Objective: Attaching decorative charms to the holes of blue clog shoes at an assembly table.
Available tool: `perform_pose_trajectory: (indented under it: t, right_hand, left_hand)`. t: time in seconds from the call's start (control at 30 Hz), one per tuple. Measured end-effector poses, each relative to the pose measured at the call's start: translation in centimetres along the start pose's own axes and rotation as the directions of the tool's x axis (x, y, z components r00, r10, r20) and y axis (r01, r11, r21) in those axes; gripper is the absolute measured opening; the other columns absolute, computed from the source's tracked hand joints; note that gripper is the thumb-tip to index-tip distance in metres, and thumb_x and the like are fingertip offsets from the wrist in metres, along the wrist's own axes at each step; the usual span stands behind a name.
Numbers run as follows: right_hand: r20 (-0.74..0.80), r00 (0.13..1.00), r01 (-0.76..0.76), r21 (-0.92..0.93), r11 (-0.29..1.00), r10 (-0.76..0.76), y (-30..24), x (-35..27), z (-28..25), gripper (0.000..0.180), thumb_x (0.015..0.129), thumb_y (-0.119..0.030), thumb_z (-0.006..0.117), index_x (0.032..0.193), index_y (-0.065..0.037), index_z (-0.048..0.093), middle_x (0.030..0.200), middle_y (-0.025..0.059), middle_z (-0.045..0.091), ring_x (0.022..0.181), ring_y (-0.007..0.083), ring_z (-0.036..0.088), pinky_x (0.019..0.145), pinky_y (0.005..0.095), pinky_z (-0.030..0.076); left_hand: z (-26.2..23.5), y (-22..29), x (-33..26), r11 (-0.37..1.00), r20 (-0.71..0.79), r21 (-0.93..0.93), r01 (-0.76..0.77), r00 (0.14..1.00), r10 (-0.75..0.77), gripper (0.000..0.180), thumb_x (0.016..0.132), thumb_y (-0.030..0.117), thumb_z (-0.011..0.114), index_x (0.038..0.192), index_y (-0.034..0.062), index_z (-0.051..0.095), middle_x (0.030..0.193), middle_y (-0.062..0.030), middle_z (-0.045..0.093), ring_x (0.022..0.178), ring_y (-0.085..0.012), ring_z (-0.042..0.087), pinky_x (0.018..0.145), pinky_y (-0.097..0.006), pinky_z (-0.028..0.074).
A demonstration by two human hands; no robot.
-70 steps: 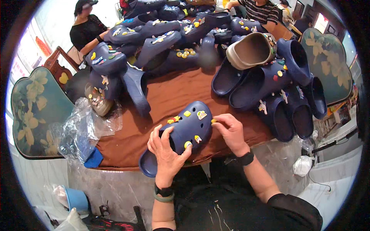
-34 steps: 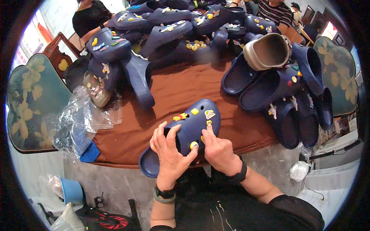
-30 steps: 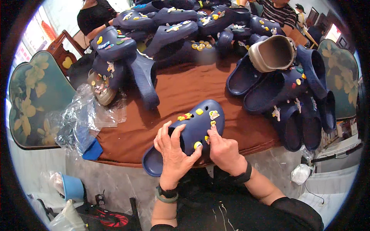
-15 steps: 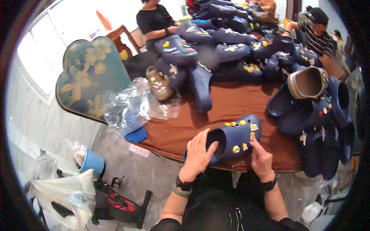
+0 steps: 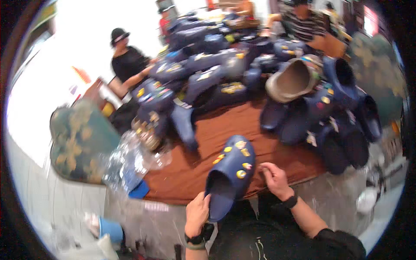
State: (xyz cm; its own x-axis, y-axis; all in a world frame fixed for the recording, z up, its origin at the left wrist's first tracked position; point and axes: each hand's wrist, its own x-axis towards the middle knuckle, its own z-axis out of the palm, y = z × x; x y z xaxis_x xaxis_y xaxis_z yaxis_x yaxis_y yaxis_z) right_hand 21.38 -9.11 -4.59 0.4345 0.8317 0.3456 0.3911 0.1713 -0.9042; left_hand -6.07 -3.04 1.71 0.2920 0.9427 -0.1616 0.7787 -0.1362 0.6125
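A navy clog (image 5: 232,175) with several small yellow and white charms on its top lies at the near edge of the brown-covered table (image 5: 216,130). My left hand (image 5: 197,212) grips the clog's heel rim. My right hand (image 5: 273,180) is just right of the clog, fingers pinched together near its side; whether it holds a charm is too blurred to tell. A black band sits on each wrist.
Many more navy clogs (image 5: 203,73) are piled across the table, with a tan one (image 5: 294,78) on its side. Crumpled clear plastic bags (image 5: 130,158) lie at the left. A floral chair (image 5: 80,138) stands left. A person in black (image 5: 128,65) stands beyond; another sits at the far side.
The view has swung and blurred. My left hand slid from the clog's top to its heel rim. My right hand came off the clog to its right side.
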Motion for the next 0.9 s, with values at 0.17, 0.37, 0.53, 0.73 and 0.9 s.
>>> perform_pose_trajectory:
  t: [0.17, 0.37, 0.53, 0.73, 0.9]
  right_hand:
    - [-0.012, 0.998, 0.069, 0.023, 0.997, -0.069, 0.7, -0.3, 0.2, 0.02, 0.099, -0.014, 0.055, 0.113, -0.001, 0.063, 0.102, 0.0177, 0.069, 0.093, 0.0282, 0.069, 0.08, 0.0363, 0.054]
    - [-0.092, 0.987, -0.117, 0.126, 0.985, 0.129, 1.0, -1.3, -0.3, 0.021, 0.099, -0.015, 0.055, 0.112, -0.001, 0.063, 0.101, 0.0166, 0.068, 0.092, 0.03, 0.068, 0.079, 0.0369, 0.053]
    - [0.01, 1.0, -0.017, 0.112, 0.994, 0.016, 1.1, -0.7, 0.3, 0.018, 0.098, -0.011, 0.056, 0.111, -0.002, 0.064, 0.098, 0.0154, 0.069, 0.089, 0.0281, 0.068, 0.077, 0.0348, 0.053]
    - [-0.041, 0.998, 0.041, 0.015, 0.999, -0.041, 0.7, -0.7, -0.8, 0.011, 0.093, -0.003, 0.061, 0.103, -0.002, 0.065, 0.09, 0.0131, 0.068, 0.081, 0.0236, 0.067, 0.072, 0.0319, 0.053]
    - [0.042, 0.999, 0.031, -0.009, 0.999, -0.031, 0.9, -0.3, -0.8, 0.01, 0.092, -0.003, 0.061, 0.101, -0.001, 0.066, 0.089, 0.0145, 0.068, 0.08, 0.0255, 0.068, 0.071, 0.0325, 0.053]
  left_hand:
    - [3.2, -1.0, 0.4, 0.941, 0.0, -0.309, -0.139, 0.989, 0.147, 0.03, 0.099, 0.018, 0.049, 0.121, -0.0003, 0.059, 0.107, -0.0212, 0.066, 0.1, -0.0327, 0.064, 0.088, -0.036, 0.048]
    - [4.2, 0.0, 1.2, 0.707, 0.061, -0.704, -0.07, 0.986, 0.158, 0.028, 0.1, 0.014, 0.051, 0.121, -0.004, 0.058, 0.111, -0.0073, 0.065, 0.099, -0.015, 0.059, 0.089, -0.03, 0.046]
    - [1.0, -4.2, 1.1, 0.528, -0.273, -0.826, -0.197, 0.959, -0.07, 0.032, 0.102, 0.019, 0.053, 0.126, -0.002, 0.056, 0.112, -0.0071, 0.063, 0.101, -0.017, 0.058, 0.091, -0.032, 0.046]
    - [-6.6, -11.6, 4.3, 0.746, -0.584, -0.605, -0.279, 0.792, -0.177, 0.032, 0.102, 0.022, 0.052, 0.121, -0.0034, 0.058, 0.108, -0.0094, 0.063, 0.093, -0.0163, 0.057, 0.082, -0.032, 0.047]
    - [-13.1, -22.0, 9.2, 0.766, -0.61, -0.619, -0.176, 0.722, -0.327, 0.02, 0.101, 0.022, 0.052, 0.105, 0.0032, 0.06, 0.097, -0.003, 0.063, 0.088, -0.014, 0.059, 0.077, -0.031, 0.048]
